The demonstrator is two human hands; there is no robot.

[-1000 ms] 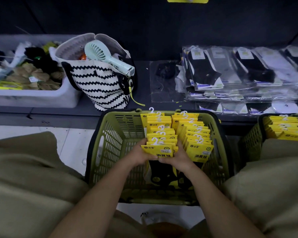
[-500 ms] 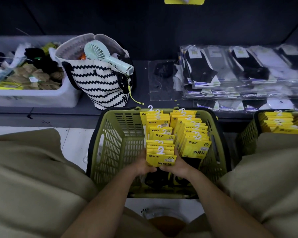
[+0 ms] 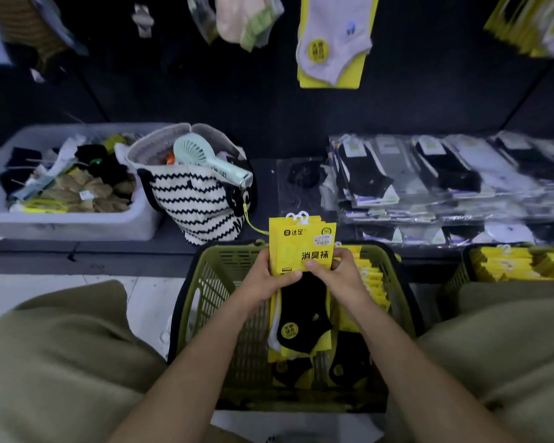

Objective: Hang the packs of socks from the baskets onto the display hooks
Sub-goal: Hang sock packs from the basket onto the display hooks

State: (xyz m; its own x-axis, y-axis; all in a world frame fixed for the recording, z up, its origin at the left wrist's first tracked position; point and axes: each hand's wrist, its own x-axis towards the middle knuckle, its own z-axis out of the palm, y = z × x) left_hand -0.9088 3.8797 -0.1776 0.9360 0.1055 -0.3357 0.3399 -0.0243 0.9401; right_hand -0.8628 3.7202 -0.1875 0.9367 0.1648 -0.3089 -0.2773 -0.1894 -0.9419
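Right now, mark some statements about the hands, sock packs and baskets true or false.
1. The left hand and right hand both grip a bunch of yellow sock packs above the green basket. True.
2. The front sock in the bunch is white. False: it is black.
3. A handheld fan pokes out of the striped bag. True.
4. The basket at the right edge is empty. False: it holds yellow packs.

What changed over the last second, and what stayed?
The left hand and right hand lifted the bundle of yellow sock packs up out of the rows in the green basket; its black socks now show. The view tilted upward. Both hands kept their grip; the basket and striped bag stayed put.
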